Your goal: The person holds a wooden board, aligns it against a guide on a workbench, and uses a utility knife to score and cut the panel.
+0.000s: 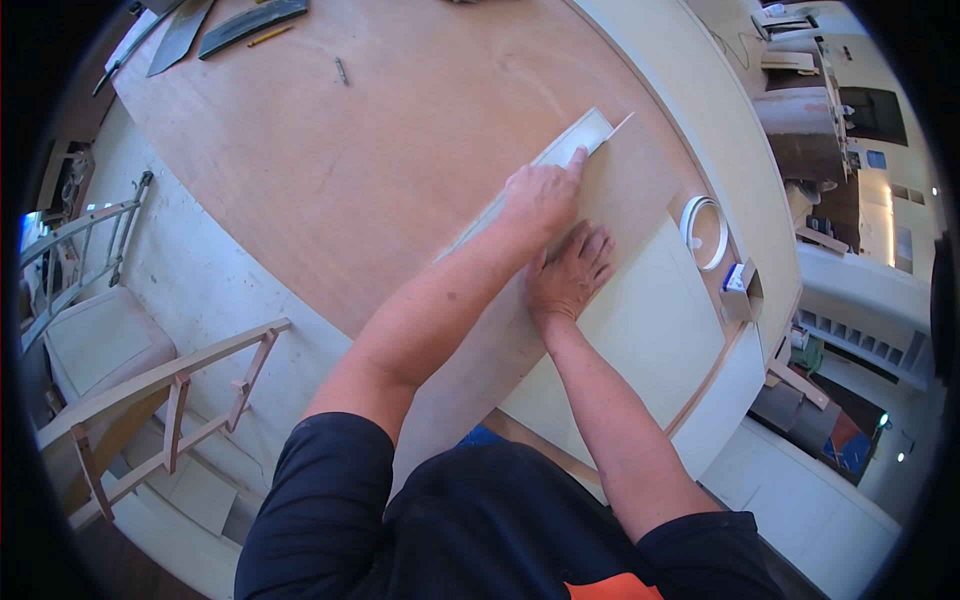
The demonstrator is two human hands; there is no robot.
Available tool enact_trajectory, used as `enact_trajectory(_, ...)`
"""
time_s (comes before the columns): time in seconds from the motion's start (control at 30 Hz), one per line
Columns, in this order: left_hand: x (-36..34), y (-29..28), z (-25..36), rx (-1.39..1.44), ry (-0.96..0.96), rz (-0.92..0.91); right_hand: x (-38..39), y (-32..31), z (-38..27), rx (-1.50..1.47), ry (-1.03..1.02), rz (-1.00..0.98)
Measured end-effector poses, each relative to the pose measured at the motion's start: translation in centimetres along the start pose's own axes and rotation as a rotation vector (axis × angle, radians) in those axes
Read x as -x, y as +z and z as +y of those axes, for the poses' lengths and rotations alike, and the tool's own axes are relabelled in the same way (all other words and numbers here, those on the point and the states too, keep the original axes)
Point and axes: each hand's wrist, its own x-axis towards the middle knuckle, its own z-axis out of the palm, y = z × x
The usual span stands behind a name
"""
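Note:
A long, thin greyish-brown panel (620, 190) lies slantwise across the large wooden work surface (330, 180). Along its upper left edge runs a white strip (588, 128), partly hidden by my left forearm. My left hand (543, 203) is on this strip, its index finger pointed forward and pressed down on it, the other fingers curled in. Just below it, my right hand (570, 278) rests flat on the panel with its fingers spread. Beneath the panel's right side shows a pale sheet (635, 330).
To the right sit a white ring-shaped roll (689, 236) and a small box (738, 302). A pen (341, 71), a yellow pencil (269, 37) and dark flat pieces (252, 26) lie at the far left. A wooden frame (175, 420) and a chair (100, 340) stand left of the table.

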Motion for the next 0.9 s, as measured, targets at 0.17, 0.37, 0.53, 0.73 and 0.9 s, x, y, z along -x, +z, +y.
enact_trajectory(0.17,-0.2,0.5,0.1,-0.04,0.014,0.043,0.1,-0.2,0.0,-0.012,-0.016,-0.018)
enact_trajectory(0.37,-0.2,0.4,-0.2,-0.001,0.014,0.052,0.1,-0.2,0.0,-0.021,-0.01,-0.013)
enact_trajectory(0.53,-0.2,0.0,-0.1,-0.006,0.006,-0.015,0.0,0.3,0.2,-0.008,0.008,-0.006)
enact_trajectory(0.73,1.7,-0.7,-0.1,-0.012,-0.007,-0.037,0.0,0.3,0.2,-0.028,0.011,0.0)
enact_trajectory(0.9,5.2,-1.1,-0.8,-0.118,0.071,-0.047,-0.2,0.1,-0.1,0.022,0.026,-0.009)
